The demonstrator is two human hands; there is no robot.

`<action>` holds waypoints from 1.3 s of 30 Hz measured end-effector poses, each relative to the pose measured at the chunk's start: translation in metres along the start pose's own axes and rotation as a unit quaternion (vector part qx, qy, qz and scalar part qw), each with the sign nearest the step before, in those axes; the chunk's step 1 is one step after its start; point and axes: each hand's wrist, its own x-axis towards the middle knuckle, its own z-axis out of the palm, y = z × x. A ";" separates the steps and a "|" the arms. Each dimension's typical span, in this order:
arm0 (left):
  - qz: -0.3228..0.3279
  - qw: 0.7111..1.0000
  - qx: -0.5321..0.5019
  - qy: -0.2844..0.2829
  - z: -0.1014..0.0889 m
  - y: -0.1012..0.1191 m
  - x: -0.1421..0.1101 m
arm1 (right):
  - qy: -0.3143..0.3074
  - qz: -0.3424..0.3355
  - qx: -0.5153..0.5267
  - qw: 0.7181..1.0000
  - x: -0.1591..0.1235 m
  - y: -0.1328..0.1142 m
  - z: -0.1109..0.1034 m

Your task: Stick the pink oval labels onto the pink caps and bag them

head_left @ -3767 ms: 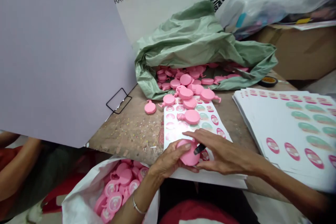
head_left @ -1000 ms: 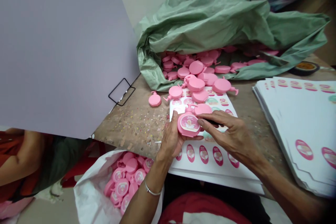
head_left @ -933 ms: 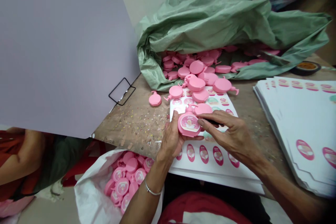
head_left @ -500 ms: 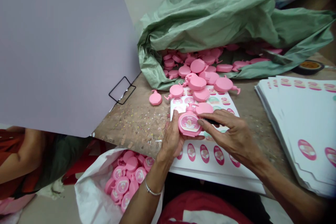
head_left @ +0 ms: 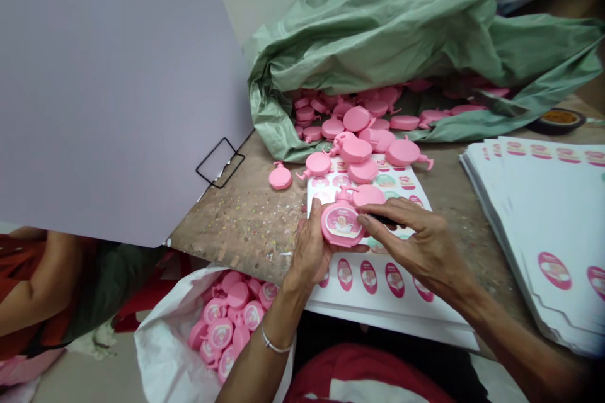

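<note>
One round pink plastic bottle (head_left: 342,241) is clamped in the left hand (head_left: 307,255), the right hand (head_left: 420,233) (pinching something black (head_left: 382,220)) at its label's edge (head_left: 361,227).

Pump bottles, pink: one labelled bottle (head_left: 343,224) in left hand (head_left: 308,253); one plain bottle (head_left: 280,177) lying alone on table (head_left: 236,220); overlapping pile at green sack (head_left: 378,44), too crowded for exact count; at least six with visible labels in white sack (head_left: 158,340). Sacks: two. Sticker-sheet stacks: two, near stack (head_left: 378,308) and right stack (head_left: 510,214). Slim black tool (head_left: 382,220): one, in right hand (head_left: 418,236). Tape roll (head_left: 558,118): one. Wire frame (head_left: 210,153): one. Bracelet (head_left: 271,345): one.
</note>
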 end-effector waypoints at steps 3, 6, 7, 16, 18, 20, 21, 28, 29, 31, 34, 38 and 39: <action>0.001 1.000 0.002 0.001 0.000 0.000 -0.001 | 0.002 0.001 0.005 1.000 0.000 0.000 0.000; 0.004 1.000 -0.001 -0.004 0.000 -0.001 -0.001 | 0.005 -0.010 -0.007 1.000 -0.001 0.001 0.000; 0.006 1.000 -0.003 -0.003 -0.001 -0.001 -0.001 | 0.006 -0.014 -0.010 1.000 -0.001 0.001 0.000; 0.001 1.000 -0.007 -0.022 -0.001 0.000 -0.001 | 0.011 -0.027 -0.024 0.999 -0.002 0.003 0.002; 0.006 0.999 -0.002 -0.038 -0.002 0.000 -0.002 | 0.011 -0.028 -0.028 0.999 -0.001 0.002 0.002; 0.018 0.998 0.020 -0.063 -0.004 0.001 -0.004 | 0.011 -0.033 -0.033 0.999 -0.001 0.002 0.002; 0.023 0.996 0.032 -0.074 -0.005 0.001 -0.005 | 0.009 -0.039 -0.042 0.998 -0.001 0.003 0.002; 0.027 0.995 0.043 -0.086 -0.011 -0.001 -0.007 | 0.054 0.004 -0.196 0.979 -0.002 0.014 -0.002; 0.025 0.994 0.044 -0.093 -0.010 -0.002 -0.008 | 0.059 0.026 -0.163 0.985 -0.001 0.014 0.000; 0.034 0.991 0.066 -0.108 -0.008 -0.004 -0.011 | 0.033 0.060 -0.067 0.995 0.001 0.012 0.005; 0.046 0.986 0.102 -0.122 -0.009 -0.004 -0.018 | -0.006 0.097 0.007 0.995 0.006 0.018 0.011; 0.063 0.990 0.123 -0.030 -0.038 0.007 -0.013 | 0.044 0.123 -0.101 0.986 0.010 0.055 0.003; 0.090 0.986 0.138 0.020 -0.050 0.012 -0.008 | 0.034 0.110 -0.148 0.982 0.011 0.066 0.001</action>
